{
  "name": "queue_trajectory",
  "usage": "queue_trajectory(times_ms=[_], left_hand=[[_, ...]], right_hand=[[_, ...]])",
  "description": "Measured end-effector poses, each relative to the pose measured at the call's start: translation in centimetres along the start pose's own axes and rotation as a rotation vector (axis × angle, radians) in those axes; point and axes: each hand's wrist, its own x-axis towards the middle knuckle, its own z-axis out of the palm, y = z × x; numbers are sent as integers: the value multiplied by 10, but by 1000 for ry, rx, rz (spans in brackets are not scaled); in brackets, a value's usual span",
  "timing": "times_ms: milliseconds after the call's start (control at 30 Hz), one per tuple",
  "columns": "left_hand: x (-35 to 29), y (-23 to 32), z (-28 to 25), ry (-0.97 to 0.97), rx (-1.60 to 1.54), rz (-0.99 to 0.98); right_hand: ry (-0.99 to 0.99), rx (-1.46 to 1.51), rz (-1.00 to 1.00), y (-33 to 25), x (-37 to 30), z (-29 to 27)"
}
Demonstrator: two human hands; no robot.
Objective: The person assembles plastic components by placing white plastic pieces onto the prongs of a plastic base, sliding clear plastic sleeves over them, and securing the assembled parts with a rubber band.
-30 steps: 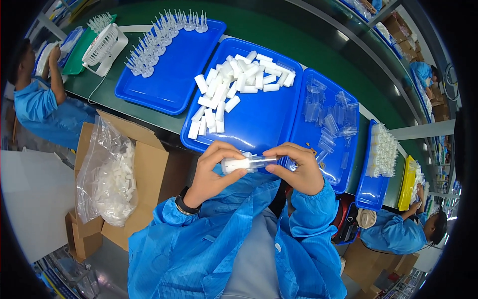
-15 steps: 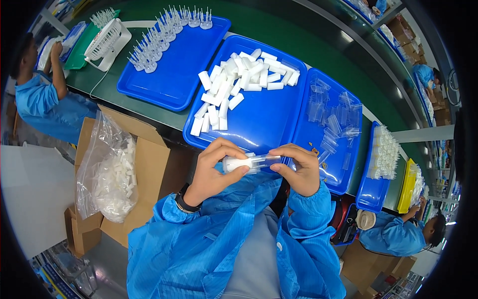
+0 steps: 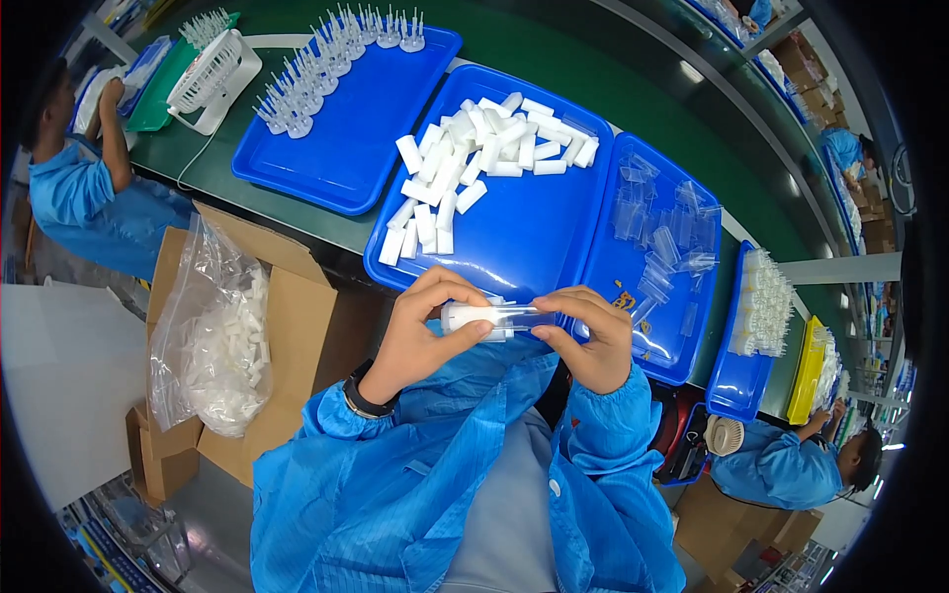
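Tube (image 3: 514, 318) barely shifted, end in right grip (image 3: 596, 336)

A white piece (image 3: 471, 316) and a clear plastic tube (image 3: 524, 319), aligned left to right, are held between the left hand (image 3: 407, 336) and right hand (image 3: 600, 341), by a blue tray's (image 3: 504, 232) near edge.

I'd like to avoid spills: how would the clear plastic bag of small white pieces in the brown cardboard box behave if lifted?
The clear plastic bag would probably fold floppily, since its upper part looks loose and wrinkled. The small white pieces gathered in it would likely shift and sag. Its glossy highlights suggest a somewhat slippery grip.
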Motion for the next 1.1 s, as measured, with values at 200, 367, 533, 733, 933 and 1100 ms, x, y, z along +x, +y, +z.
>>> queue_trajectory(times_ms=[200, 367, 533, 733, 933, 1100], left_hand=[[0, 2, -2, 2, -74, 4], [-1, 0, 0, 42, -17, 26], [-1, -2, 0, 72, 66, 46], [-1, 0, 0, 46, 96, 111], [-2, 2, 1, 46, 129, 134], [-2, 2, 3, 79, 126, 113]], right_hand=[[20, 11, 30, 1, -1, 2], [52, -33, 16, 0, -2, 6], [96, -108, -22, -1, -3, 7], [-14, 154, 187, 9, -6, -1], [-42, 209, 268, 11, -7, -2], [-6, 116, 164, 10, -6, 1]])
